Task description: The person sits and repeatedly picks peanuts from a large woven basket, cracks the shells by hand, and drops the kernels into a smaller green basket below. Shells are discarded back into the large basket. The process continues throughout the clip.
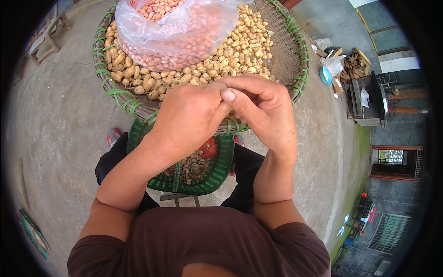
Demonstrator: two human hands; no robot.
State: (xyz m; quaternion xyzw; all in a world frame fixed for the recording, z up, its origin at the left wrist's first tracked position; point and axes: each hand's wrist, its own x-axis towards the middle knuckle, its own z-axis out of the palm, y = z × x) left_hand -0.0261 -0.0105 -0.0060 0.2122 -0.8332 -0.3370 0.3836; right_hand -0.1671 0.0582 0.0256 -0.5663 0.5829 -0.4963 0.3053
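My left hand point(188, 114) and my right hand point(264, 110) meet over the near rim of a round woven basket point(301, 62). Their fingers are bent together, and whatever may lie between them is hidden. Unshelled peanuts point(242, 48) cover much of the basket's bottom. On them lies a clear plastic bag point(211, 20), its mouth open, holding shelled reddish peanuts point(166, 57). Below my hands, between my legs, stands a green woven basket point(221, 173) with empty peanut shells point(192, 169) and a red object point(208, 149) in it.
A wooden bench point(52, 39) stands at the upper left on the concrete floor. On the right are a blue basin point(325, 75), a plastic bag point(334, 64), a pile of split firewood point(356, 64) and a doorway in the wall. Another green item point(33, 233) lies at the lower left.
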